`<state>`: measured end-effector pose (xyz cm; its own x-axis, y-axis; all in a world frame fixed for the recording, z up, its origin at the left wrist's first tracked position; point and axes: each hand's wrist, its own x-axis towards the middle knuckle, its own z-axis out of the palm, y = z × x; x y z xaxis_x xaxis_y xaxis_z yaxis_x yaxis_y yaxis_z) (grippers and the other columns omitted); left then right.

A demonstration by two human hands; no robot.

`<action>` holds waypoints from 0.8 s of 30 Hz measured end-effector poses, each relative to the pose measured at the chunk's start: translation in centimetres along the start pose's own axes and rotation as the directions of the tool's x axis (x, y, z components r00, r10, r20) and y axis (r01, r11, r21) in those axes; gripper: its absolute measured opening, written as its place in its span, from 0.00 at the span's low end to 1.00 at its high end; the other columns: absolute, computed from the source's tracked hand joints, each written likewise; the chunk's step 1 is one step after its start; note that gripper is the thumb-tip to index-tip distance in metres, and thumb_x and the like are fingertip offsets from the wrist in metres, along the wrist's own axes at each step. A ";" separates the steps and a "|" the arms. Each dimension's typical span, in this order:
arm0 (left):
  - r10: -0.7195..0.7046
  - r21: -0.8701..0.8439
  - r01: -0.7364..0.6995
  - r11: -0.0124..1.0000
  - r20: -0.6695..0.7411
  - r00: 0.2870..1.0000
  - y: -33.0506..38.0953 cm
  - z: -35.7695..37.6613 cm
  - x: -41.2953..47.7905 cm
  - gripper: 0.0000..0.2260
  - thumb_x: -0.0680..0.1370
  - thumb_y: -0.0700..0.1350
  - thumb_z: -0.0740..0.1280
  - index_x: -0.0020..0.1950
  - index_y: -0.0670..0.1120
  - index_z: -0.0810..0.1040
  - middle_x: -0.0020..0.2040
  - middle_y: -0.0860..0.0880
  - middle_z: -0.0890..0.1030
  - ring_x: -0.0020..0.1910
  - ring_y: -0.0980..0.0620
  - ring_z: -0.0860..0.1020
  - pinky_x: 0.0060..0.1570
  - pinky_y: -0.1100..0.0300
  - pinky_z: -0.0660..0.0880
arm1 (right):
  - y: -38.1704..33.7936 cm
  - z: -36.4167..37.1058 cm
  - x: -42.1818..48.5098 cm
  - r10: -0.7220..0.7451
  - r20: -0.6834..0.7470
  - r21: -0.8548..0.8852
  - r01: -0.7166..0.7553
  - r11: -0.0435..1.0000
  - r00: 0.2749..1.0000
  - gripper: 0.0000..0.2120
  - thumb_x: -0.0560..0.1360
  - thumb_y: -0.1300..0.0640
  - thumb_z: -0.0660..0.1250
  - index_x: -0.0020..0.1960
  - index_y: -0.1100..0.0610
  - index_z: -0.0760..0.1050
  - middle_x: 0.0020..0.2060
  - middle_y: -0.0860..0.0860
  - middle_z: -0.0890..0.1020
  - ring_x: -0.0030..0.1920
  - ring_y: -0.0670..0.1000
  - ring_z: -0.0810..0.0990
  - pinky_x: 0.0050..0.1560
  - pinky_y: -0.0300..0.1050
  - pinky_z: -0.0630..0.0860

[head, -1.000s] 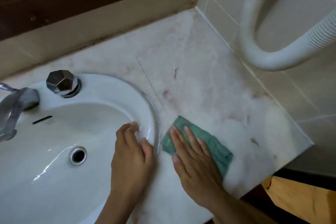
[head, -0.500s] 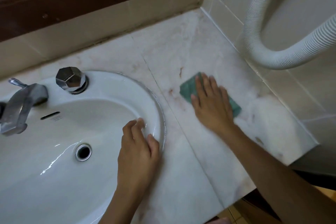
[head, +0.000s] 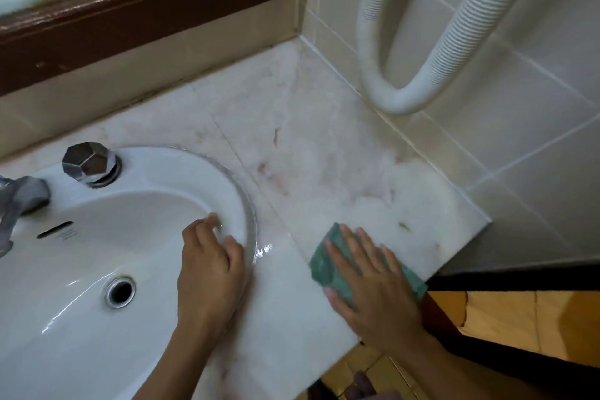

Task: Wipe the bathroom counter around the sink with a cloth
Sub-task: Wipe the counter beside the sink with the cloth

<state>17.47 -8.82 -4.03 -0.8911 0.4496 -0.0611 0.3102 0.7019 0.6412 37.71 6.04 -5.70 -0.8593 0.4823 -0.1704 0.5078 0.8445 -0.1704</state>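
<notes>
Pale marble surface (head: 324, 146) is occupied at left by a white oval ceramic sink (head: 156, 172). A folded green cloth (head: 321, 266) is pressed flat at the surface's near right edge by the right hand (head: 373, 286), fingers straight. The left hand (head: 211, 273) is rested, relaxed and empty, on the sink's rim.

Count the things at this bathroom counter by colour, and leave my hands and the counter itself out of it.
Green: 1, the folded green cloth
White: 2, the oval white ceramic sink and the ribbed white plastic hose
Chrome: 2, the faceted chrome tap knob and the chrome faucet spout
Total: 5
</notes>
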 end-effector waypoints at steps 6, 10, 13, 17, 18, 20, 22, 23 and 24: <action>-0.001 0.013 0.002 1.000 -0.010 1.000 0.1 0.0 -0.2 0.18 0.80 0.50 0.55 0.70 0.49 0.64 0.68 0.51 0.65 0.57 0.47 0.75 0.50 0.51 0.71 | 8.4 -2.0 9.6 0.416 -0.072 0.026 -0.416 0.909 0.906 0.29 0.80 0.39 0.42 0.78 0.46 0.42 0.78 0.49 0.44 0.77 0.53 0.44 0.74 0.55 0.49; -0.021 -0.023 0.021 1.000 -0.024 0.999 0.2 -0.1 -0.4 0.18 0.80 0.51 0.56 0.70 0.50 0.65 0.68 0.52 0.66 0.57 0.49 0.76 0.51 0.52 0.72 | 5.7 -1.8 9.8 0.471 -0.124 0.064 -0.467 0.882 0.873 0.28 0.81 0.43 0.41 0.79 0.49 0.46 0.78 0.53 0.48 0.77 0.56 0.47 0.74 0.57 0.54; 0.001 -0.080 -0.008 0.997 -0.083 0.997 0.0 -0.3 -0.8 0.12 0.79 0.47 0.61 0.63 0.51 0.72 0.63 0.55 0.69 0.55 0.54 0.75 0.48 0.56 0.71 | 1.0 -0.4 6.2 0.353 -0.134 0.119 -0.339 0.933 0.926 0.29 0.79 0.44 0.37 0.78 0.50 0.51 0.78 0.52 0.52 0.77 0.56 0.51 0.73 0.57 0.56; 0.092 -0.178 -0.121 0.977 -0.159 0.983 -0.5 -1.7 -2.7 0.08 0.76 0.39 0.66 0.50 0.51 0.79 0.57 0.57 0.73 0.55 0.59 0.74 0.42 0.73 0.68 | -5.3 1.3 1.5 0.206 -0.112 0.186 -0.183 0.965 0.972 0.27 0.80 0.45 0.41 0.77 0.51 0.56 0.77 0.48 0.55 0.77 0.52 0.53 0.73 0.51 0.51; 0.114 -0.207 -0.148 0.967 -0.168 0.979 -0.9 -2.3 -3.6 0.08 0.76 0.37 0.66 0.49 0.50 0.79 0.57 0.56 0.73 0.56 0.60 0.74 0.41 0.74 0.68 | -6.3 1.3 0.9 0.198 -0.103 0.248 -0.167 0.954 0.975 0.28 0.79 0.44 0.41 0.76 0.50 0.57 0.76 0.47 0.56 0.77 0.50 0.52 0.73 0.49 0.49; 0.156 -0.243 -0.196 0.950 -0.176 0.972 -2.1 -4.0 -5.8 0.07 0.76 0.39 0.66 0.48 0.51 0.80 0.56 0.56 0.74 0.56 0.62 0.74 0.41 0.74 0.69 | -7.7 0.6 0.5 0.243 -0.051 0.452 -0.195 0.871 0.969 0.29 0.79 0.42 0.41 0.77 0.50 0.57 0.75 0.44 0.57 0.76 0.48 0.53 0.74 0.46 0.47; 0.178 -0.259 -0.218 0.941 -0.167 0.970 -4.2 -6.0 -8.4 0.07 0.74 0.45 0.62 0.46 0.54 0.80 0.55 0.59 0.75 0.56 0.62 0.75 0.40 0.71 0.70 | -9.3 -0.8 0.4 0.345 0.094 0.736 -0.299 0.608 0.934 0.24 0.82 0.44 0.49 0.72 0.53 0.68 0.70 0.47 0.69 0.71 0.53 0.66 0.73 0.49 0.59; 0.177 -0.261 -0.214 0.941 -0.158 0.972 -5.5 -7.2 -9.7 0.08 0.73 0.48 0.61 0.45 0.55 0.79 0.55 0.59 0.75 0.56 0.61 0.75 0.40 0.70 0.70 | -10.4 -1.8 0.2 0.363 0.183 0.842 -0.336 0.422 0.914 0.19 0.82 0.47 0.52 0.65 0.54 0.74 0.64 0.52 0.77 0.64 0.56 0.74 0.67 0.53 0.68; 0.174 -0.263 -0.209 0.942 -0.152 0.973 -6.7 -8.4 -11.0 0.08 0.72 0.49 0.60 0.45 0.56 0.79 0.55 0.60 0.76 0.55 0.61 0.76 0.40 0.71 0.70 | -11.7 -2.7 -0.2 0.360 0.269 0.904 -0.363 0.226 0.893 0.17 0.82 0.48 0.55 0.58 0.56 0.78 0.55 0.56 0.82 0.57 0.59 0.79 0.60 0.54 0.74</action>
<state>22.37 -23.17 -1.23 -0.8635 0.4754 0.1681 0.3913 0.4213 0.8181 31.79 -3.28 -1.04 -0.5680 0.6726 -0.4743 0.4824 -0.1949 -0.8540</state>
